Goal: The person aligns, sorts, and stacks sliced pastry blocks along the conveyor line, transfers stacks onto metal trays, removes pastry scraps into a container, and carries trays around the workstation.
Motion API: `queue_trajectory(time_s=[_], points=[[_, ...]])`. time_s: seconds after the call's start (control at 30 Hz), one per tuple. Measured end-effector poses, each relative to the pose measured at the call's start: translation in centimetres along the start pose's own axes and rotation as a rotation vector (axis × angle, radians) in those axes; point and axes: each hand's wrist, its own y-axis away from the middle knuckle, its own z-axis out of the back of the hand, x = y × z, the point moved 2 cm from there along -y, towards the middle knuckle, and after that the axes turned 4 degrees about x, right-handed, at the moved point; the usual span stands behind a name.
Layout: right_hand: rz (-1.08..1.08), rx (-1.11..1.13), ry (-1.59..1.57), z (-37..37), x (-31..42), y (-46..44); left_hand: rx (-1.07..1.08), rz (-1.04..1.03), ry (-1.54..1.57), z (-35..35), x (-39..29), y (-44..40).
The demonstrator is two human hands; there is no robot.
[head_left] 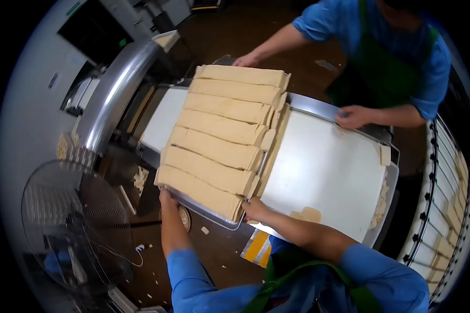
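We have the dough strips [216, 128] lying crosswise in a row that runs forward from between and above our two hands, on a tray [210, 218] whose near rim shows just between them. The nearest strip ends beside our right hand [255, 209], and the others follow one behind another, away from our left hand [165, 196] too, to the far side, where a co-worker's hand [246, 61] is at the tray's edge. To the right of our right hand we see a white belt [324, 167] with a flat piece of dough [307, 214] close by; farther along, the co-worker's other hand [352, 116] is at the metal edge [313, 106].

We see little of the tray, for the strips cover nearly all of it. Some layers at their right ends overlap, and we cannot count them. The co-worker's head is cut off at the top, and the fingers of the far hand are hard to make out.

Our left hand is closed on the tray's near left corner, its fingers mostly hidden under the rim. Our right hand is curled at the near right corner, nearly closed, with its fingertips gripping the tray's edge beside the dough.
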Motion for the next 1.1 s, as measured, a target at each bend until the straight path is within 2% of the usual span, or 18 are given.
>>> queue_trajectory(time_s=[0.07, 0.1, 0.2, 0.3, 0.33, 0.37, 0.4, 0.47, 0.5, 0.6, 0.7, 0.77, 0.83, 0.9, 0.97, 1.03, 1.07, 1.1], points=[[-0.018, 0.003, 0.093, 0.6, 0.3, 0.1, 0.071, -0.172, 0.047, 0.7, 0.7, -5.1], [-0.028, -0.023, 0.153, 0.7, -0.2, 0.2, 0.030, -0.117, 0.069, -0.2, -0.9, -2.8], [-0.031, -0.125, 0.052, 1.2, 1.3, 3.0, 0.319, -0.162, -0.066, 1.3, -4.9, -1.6], [-0.017, -0.161, 0.043, 5.4, -0.3, 8.8, 0.409, -0.231, -0.045, -3.4, -7.4, 17.8], [0.046, -0.146, 0.055, 8.5, -3.1, 11.5, 0.458, -0.257, -0.149, -3.1, -5.2, 20.2], [0.011, -0.213, -0.101, 11.3, 1.5, 18.0, 0.499, -0.288, -0.251, -2.5, -2.6, 22.7], [0.067, -0.279, 0.026, 14.7, -2.5, 20.6, 0.492, -0.272, -0.379, -2.7, 0.4, 25.7], [-0.327, -0.263, 0.264, 20.2, -2.6, 27.8, 0.436, -0.106, -0.447, -2.4, 6.4, 30.8], [0.049, -0.435, 0.100, 21.3, -4.2, 29.7, 0.493, -0.108, -0.689, -2.1, 9.1, 32.3], [0.053, -0.470, 0.059, 24.4, -9.5, 32.1, 0.499, -0.042, -0.372, -3.6, 17.0, 35.0], [-0.138, -0.545, 0.085, 26.2, -14.0, 32.2, 0.417, -0.122, -0.566, -3.4, 22.1, 32.7], [-0.146, -0.540, 0.483, 26.9, -17.7, 31.7, 0.491, -0.286, -0.859, -2.8, 23.2, 31.1], [-0.022, -0.601, 0.441, 25.4, -15.8, 31.2, 0.476, -0.267, -0.937, -2.9, 21.3, 32.5], [-0.178, -0.892, 0.602, 22.4, -11.5, 32.4, 0.430, -0.220, -1.261, -2.1, 20.0, 31.9], [-0.167, -0.832, 0.522, 20.2, -10.8, 33.6, 0.299, -0.617, -1.532, -1.5, 17.7, 32.4], [-0.162, -0.763, 0.436, 18.6, -11.3, 34.5, 0.184, -1.146, -1.191, -1.2, 15.8, 32.5], [-0.082, -0.717, 0.484, 18.4, -11.5, 34.3, 0.209, -1.147, -1.201, -1.5, 14.8, 31.8], [0.004, -0.668, 0.534, 18.5, -12.1, 34.0, 0.447, -1.074, -1.158, -2.4, 14.0, 31.1]])
